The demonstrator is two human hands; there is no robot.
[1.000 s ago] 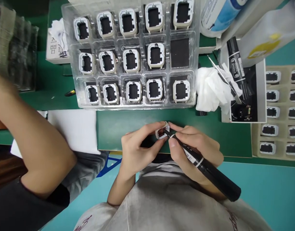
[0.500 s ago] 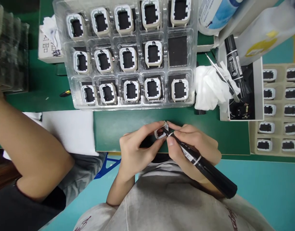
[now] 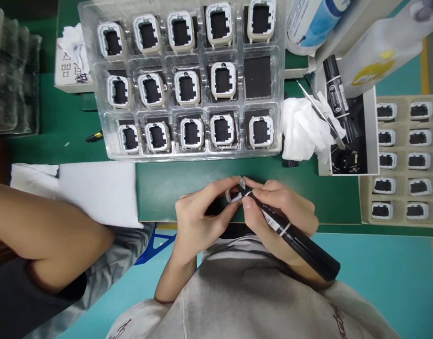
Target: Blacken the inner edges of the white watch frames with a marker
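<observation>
My left hand [image 3: 202,214] pinches a small pale watch-case frame [image 3: 233,197] between thumb and fingers, just above the table's front edge. In my right hand [image 3: 283,207] is a black marker pen [image 3: 290,235], its tip reaching into the frame's opening and its thick end slanting down to the right. The pen's tip and the frame's far side are partly covered by fingers. Beyond my hands lies a clear plastic tray [image 3: 159,157] with several similar white frames in its compartments; one compartment on the right shows only a black pad [image 3: 257,77].
A white box [image 3: 373,141] at the right holds another marker [image 3: 336,92] and tweezers [image 3: 320,113], beside crumpled white cloth [image 3: 301,127]. Bottles stand behind. A second tray [image 3: 366,202] of frames lies far right. A co-worker's arm [image 3: 53,226] reaches in at left.
The view has shifted slightly. The co-worker's forearm at left has come lower toward the table's front edge. My hands keep their hold on the frame and the marker pen.
</observation>
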